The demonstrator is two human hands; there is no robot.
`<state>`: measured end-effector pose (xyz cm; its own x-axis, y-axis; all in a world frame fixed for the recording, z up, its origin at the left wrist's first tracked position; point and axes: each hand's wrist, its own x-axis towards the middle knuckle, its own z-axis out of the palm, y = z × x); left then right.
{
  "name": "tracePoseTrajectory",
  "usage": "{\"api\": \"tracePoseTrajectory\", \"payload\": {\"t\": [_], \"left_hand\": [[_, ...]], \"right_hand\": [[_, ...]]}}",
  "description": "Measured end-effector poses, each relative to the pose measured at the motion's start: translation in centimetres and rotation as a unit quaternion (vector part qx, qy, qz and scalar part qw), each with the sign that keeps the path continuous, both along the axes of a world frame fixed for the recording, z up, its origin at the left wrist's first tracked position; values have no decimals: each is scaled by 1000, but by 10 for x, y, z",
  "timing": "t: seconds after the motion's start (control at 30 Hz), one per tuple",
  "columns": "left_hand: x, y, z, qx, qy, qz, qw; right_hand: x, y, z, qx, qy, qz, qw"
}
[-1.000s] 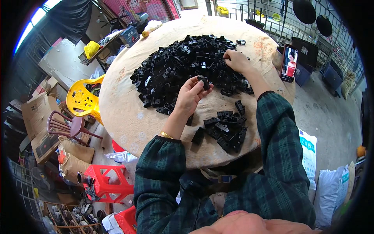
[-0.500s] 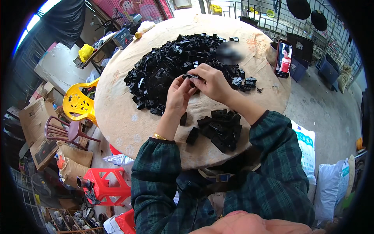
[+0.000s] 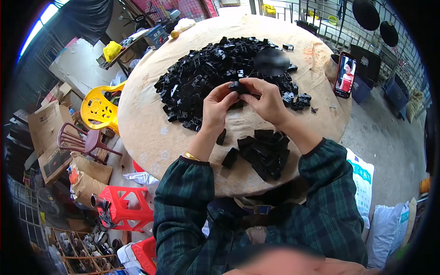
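Note:
Between my two hands is a small black plastic part (image 3: pixel 235 86), gripped from both sides in front of the heap. My left hand (image 3: pixel 217 106) pinches its left side with thumb and fingers. On its right side, my right hand (image 3: pixel 265 98) closes thumb and fingertips on it. Behind my hands spreads a large heap of black plastic parts (image 3: pixel 188 73), some with shiny faces. Nearer to me lies a smaller pile of similar black parts (image 3: pixel 266 153). Two single pieces rest left of that pile, one being a black block (image 3: pixel 230 158).
Everything lies on a round table with a beige cloth (image 3: pixel 142 123). A phone (image 3: pixel 345 75) stands upright at its right edge, by a pot (image 3: pixel 331 68). At left are a yellow chair (image 3: pixel 98 107) and a red stool (image 3: pixel 130 208); white sacks (image 3: pixel 387 233) stand at right.
My fingers have shifted around the black part, and my hands are a little farther apart, the right one turned more sideways. The whole view has shifted slightly.

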<state>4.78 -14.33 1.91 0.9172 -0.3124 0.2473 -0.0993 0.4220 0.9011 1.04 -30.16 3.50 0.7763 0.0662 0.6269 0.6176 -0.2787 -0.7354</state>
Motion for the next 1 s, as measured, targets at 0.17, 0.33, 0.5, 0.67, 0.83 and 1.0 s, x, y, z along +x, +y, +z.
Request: {"api": "tracePoseTrajectory", "payload": {"t": [0.17, 0.33, 0.5, 0.67, 0.83, 1.0], "left_hand": [[-16, -8, 6, -10, -9, 22, 1000], [-21, -9, 10, -63, 18, 24, 998], [-17, -1, 21, -51, 4, -2, 999], [-21, 3, 29, 400, -194, 19, 896], [-32, -10, 8, 492, -284, -140, 811], [-29, -8, 5, 458, -381, -67, 801]], "right_hand": [[-12, 7, 7, -137, -146, -111, 973], [-9, 12, -1, -172, -235, -129, 948], [-5, 3, 9, -229, -306, -151, 912], [35, -81, 2, 9, -54, -96, 994], [55, -186, -17, -98, 189, -305, 928], [99, -192, -40, -229, 131, -291, 920]]}}
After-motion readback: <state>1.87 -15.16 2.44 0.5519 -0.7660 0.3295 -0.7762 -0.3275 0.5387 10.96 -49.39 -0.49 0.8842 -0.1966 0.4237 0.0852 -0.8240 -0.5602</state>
